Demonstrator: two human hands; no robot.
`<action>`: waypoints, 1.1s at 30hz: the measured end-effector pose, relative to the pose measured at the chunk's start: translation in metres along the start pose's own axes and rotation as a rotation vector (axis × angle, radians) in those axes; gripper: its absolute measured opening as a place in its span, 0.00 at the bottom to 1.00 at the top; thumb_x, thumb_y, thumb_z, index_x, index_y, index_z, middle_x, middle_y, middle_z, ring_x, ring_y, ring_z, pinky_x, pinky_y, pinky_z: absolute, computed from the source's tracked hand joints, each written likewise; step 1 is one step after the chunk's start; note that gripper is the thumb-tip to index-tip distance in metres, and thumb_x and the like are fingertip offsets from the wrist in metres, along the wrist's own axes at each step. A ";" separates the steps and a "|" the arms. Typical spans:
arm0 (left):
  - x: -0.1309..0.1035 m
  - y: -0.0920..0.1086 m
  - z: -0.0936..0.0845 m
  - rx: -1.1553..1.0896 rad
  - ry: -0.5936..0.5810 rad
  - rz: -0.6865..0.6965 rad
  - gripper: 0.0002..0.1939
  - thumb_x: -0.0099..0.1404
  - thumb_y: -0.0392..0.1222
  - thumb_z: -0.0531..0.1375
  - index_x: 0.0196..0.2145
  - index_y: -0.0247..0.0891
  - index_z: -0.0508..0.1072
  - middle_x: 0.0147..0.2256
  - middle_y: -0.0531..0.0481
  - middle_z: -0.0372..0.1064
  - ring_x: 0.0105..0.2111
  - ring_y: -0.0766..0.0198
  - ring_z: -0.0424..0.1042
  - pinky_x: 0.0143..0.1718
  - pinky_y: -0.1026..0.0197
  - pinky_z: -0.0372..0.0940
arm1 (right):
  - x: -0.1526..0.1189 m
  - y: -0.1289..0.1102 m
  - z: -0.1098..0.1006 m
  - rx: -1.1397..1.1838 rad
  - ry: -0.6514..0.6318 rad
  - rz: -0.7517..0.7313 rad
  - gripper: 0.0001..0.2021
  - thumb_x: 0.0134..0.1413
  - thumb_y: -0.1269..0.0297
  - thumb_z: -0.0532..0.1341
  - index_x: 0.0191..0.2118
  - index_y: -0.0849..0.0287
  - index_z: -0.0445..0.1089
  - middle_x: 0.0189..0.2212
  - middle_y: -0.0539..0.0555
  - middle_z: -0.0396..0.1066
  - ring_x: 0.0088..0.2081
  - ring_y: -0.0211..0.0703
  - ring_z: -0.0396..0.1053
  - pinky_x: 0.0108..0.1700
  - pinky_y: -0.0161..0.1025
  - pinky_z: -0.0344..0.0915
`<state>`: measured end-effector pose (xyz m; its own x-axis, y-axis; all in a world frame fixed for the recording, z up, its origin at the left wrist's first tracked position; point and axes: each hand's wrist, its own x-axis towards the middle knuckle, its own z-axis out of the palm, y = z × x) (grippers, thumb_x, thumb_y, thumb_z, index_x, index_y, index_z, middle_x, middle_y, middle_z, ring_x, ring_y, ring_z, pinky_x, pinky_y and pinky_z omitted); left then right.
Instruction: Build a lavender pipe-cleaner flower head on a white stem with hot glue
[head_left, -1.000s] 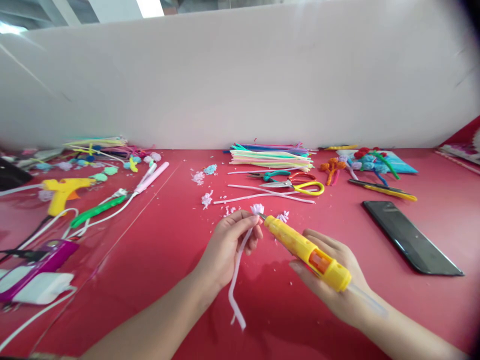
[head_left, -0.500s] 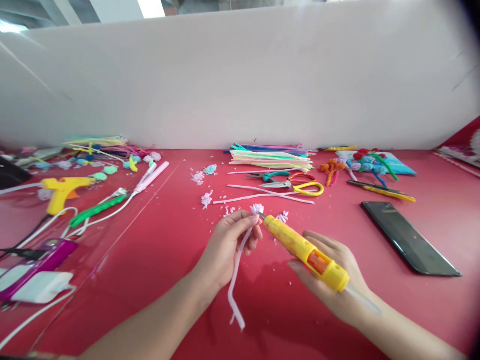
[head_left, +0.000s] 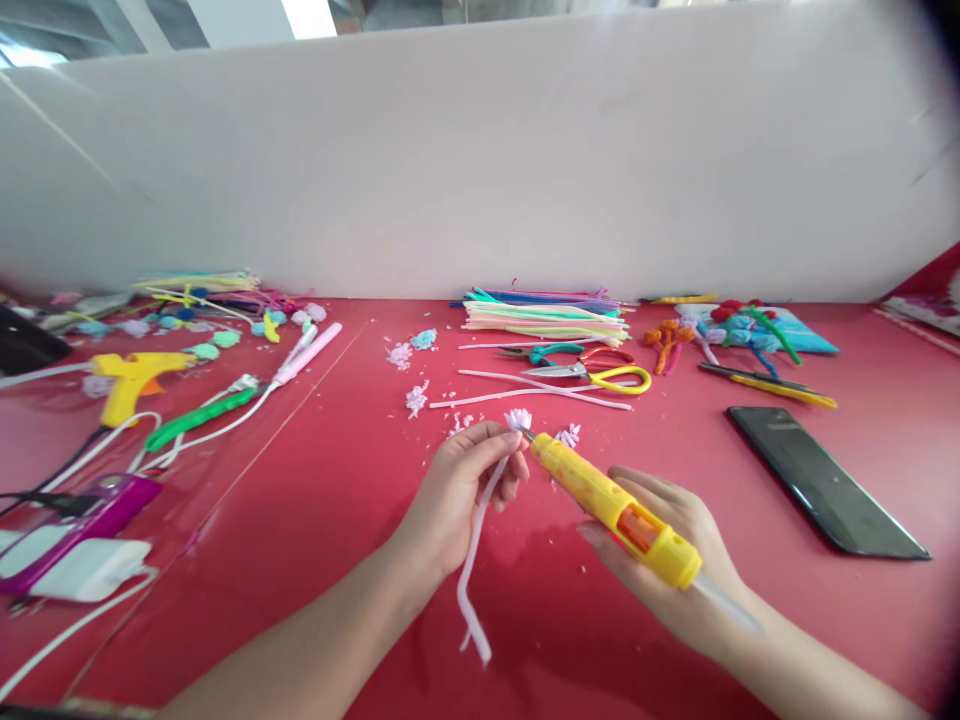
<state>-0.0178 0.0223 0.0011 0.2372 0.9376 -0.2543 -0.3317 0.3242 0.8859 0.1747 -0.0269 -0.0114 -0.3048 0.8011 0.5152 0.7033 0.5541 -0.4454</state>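
Observation:
My left hand (head_left: pixel 469 485) pinches a pale lilac pipe cleaner (head_left: pixel 472 580), its lower end hanging down towards me. At its top, just above the fingertips, sits a small fluffy lilac tuft (head_left: pixel 517 418). My right hand (head_left: pixel 667 540) is wrapped around a yellow hot glue gun (head_left: pixel 600 490) with a clear glue stick (head_left: pixel 726 602) poking out of its back. The metal nozzle meets the tuft close to my left fingertips. Beyond the nozzle lies another small lilac tuft (head_left: pixel 569 435).
Scissors (head_left: pixel 600 374), pliers (head_left: pixel 547 353) and a pipe cleaner bundle (head_left: pixel 544 320) lie ahead. At right are a phone (head_left: pixel 825 480) and a craft knife (head_left: pixel 772 385). A second glue gun (head_left: pixel 135 380), cables and a purple power strip (head_left: pixel 82 530) occupy the left.
The whole view has shifted very slightly. Both hands keep the same grip, with the nozzle still against the lilac tuft.

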 end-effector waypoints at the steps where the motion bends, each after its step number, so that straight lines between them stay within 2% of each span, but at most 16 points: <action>1: 0.000 0.000 0.000 0.006 0.002 0.005 0.08 0.60 0.39 0.61 0.25 0.35 0.71 0.20 0.55 0.69 0.16 0.76 0.63 0.16 0.73 0.55 | 0.000 -0.001 0.000 -0.001 0.005 0.001 0.16 0.58 0.60 0.56 0.23 0.56 0.52 0.19 0.45 0.55 0.18 0.31 0.55 0.21 0.32 0.51; 6: 0.000 0.001 0.000 0.145 0.021 0.082 0.10 0.61 0.40 0.59 0.24 0.36 0.68 0.20 0.56 0.67 0.17 0.75 0.62 0.17 0.72 0.56 | 0.000 -0.005 0.000 -0.001 -0.003 0.053 0.17 0.59 0.58 0.56 0.22 0.56 0.51 0.17 0.45 0.54 0.17 0.32 0.54 0.20 0.32 0.50; 8: 0.000 0.005 -0.002 0.311 0.055 0.193 0.10 0.62 0.41 0.59 0.24 0.37 0.68 0.21 0.56 0.67 0.17 0.74 0.62 0.18 0.71 0.57 | 0.000 -0.004 0.000 0.011 -0.024 0.096 0.18 0.59 0.57 0.55 0.22 0.55 0.51 0.17 0.45 0.54 0.17 0.32 0.54 0.20 0.33 0.50; 11: 0.001 0.013 -0.007 0.542 0.160 0.433 0.09 0.61 0.41 0.60 0.25 0.37 0.68 0.22 0.56 0.67 0.19 0.74 0.64 0.20 0.71 0.58 | 0.002 -0.002 0.000 0.046 -0.053 0.145 0.16 0.59 0.57 0.55 0.23 0.55 0.53 0.19 0.46 0.56 0.18 0.33 0.56 0.21 0.33 0.51; 13: 0.004 0.017 -0.009 0.503 0.188 0.477 0.09 0.62 0.41 0.60 0.26 0.37 0.68 0.23 0.56 0.67 0.18 0.74 0.62 0.19 0.70 0.58 | 0.004 -0.001 0.002 0.080 -0.095 0.153 0.13 0.59 0.58 0.56 0.26 0.56 0.56 0.23 0.48 0.59 0.21 0.34 0.58 0.23 0.34 0.54; 16: 0.007 0.016 -0.008 0.355 0.127 0.335 0.11 0.62 0.42 0.59 0.24 0.36 0.66 0.22 0.56 0.66 0.14 0.76 0.58 0.14 0.71 0.51 | 0.004 0.000 0.012 0.118 -0.246 0.156 0.07 0.56 0.64 0.58 0.29 0.57 0.59 0.28 0.51 0.62 0.25 0.36 0.61 0.27 0.35 0.58; 18: 0.007 0.012 -0.005 0.289 0.058 0.222 0.11 0.62 0.42 0.59 0.24 0.35 0.66 0.22 0.56 0.66 0.13 0.78 0.54 0.13 0.71 0.47 | 0.002 -0.001 0.019 0.133 -0.362 0.168 0.06 0.50 0.69 0.61 0.31 0.58 0.60 0.31 0.52 0.62 0.27 0.38 0.62 0.29 0.35 0.60; 20: 0.006 0.007 -0.003 0.259 -0.006 0.154 0.11 0.62 0.42 0.58 0.25 0.35 0.66 0.21 0.56 0.65 0.12 0.79 0.53 0.13 0.72 0.45 | -0.001 -0.002 0.022 0.143 -0.439 0.169 0.10 0.45 0.71 0.63 0.35 0.59 0.63 0.35 0.54 0.63 0.33 0.40 0.64 0.34 0.36 0.64; 22: 0.005 0.003 -0.001 0.249 -0.046 0.116 0.11 0.63 0.42 0.58 0.24 0.35 0.65 0.21 0.56 0.65 0.13 0.79 0.53 0.13 0.72 0.45 | -0.001 -0.002 0.021 0.150 -0.474 0.135 0.16 0.43 0.68 0.66 0.41 0.59 0.65 0.40 0.55 0.63 0.40 0.44 0.64 0.42 0.39 0.65; 24: 0.005 -0.001 -0.001 0.245 -0.070 0.088 0.11 0.63 0.42 0.59 0.25 0.35 0.65 0.22 0.56 0.66 0.13 0.79 0.53 0.13 0.72 0.45 | 0.004 0.003 0.015 0.141 -0.473 0.076 0.18 0.45 0.62 0.67 0.43 0.58 0.66 0.42 0.55 0.65 0.45 0.47 0.63 0.48 0.42 0.64; 26: 0.006 -0.003 -0.002 0.240 -0.087 0.067 0.11 0.63 0.42 0.59 0.26 0.35 0.66 0.22 0.56 0.66 0.13 0.79 0.53 0.13 0.72 0.46 | 0.011 0.013 0.008 0.083 -0.427 0.057 0.13 0.51 0.60 0.64 0.42 0.57 0.68 0.41 0.54 0.67 0.46 0.46 0.64 0.50 0.42 0.63; 28: 0.006 -0.006 -0.002 0.233 -0.101 0.044 0.10 0.62 0.42 0.59 0.26 0.35 0.66 0.22 0.56 0.66 0.13 0.79 0.53 0.13 0.72 0.45 | 0.020 0.028 0.001 -0.042 -0.311 0.143 0.04 0.57 0.65 0.60 0.38 0.58 0.69 0.37 0.53 0.70 0.42 0.42 0.66 0.46 0.39 0.64; 29: 0.007 -0.007 -0.002 0.230 -0.108 0.028 0.10 0.62 0.42 0.59 0.26 0.35 0.66 0.22 0.56 0.66 0.13 0.79 0.53 0.13 0.72 0.45 | 0.025 0.036 -0.001 -0.090 -0.277 0.192 0.03 0.57 0.69 0.58 0.36 0.59 0.69 0.36 0.54 0.71 0.41 0.42 0.67 0.45 0.39 0.64; 33: 0.007 -0.011 -0.002 0.249 -0.135 -0.023 0.11 0.62 0.43 0.59 0.25 0.36 0.66 0.21 0.56 0.66 0.12 0.79 0.53 0.13 0.72 0.45 | 0.040 0.060 -0.001 -0.204 -0.278 0.239 0.04 0.55 0.73 0.59 0.35 0.60 0.70 0.36 0.56 0.73 0.40 0.45 0.69 0.43 0.42 0.66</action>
<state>-0.0145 0.0253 -0.0111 0.3673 0.8996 -0.2362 -0.0940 0.2885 0.9528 0.2056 0.0381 -0.0167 -0.2594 0.9479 0.1852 0.8796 0.3110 -0.3600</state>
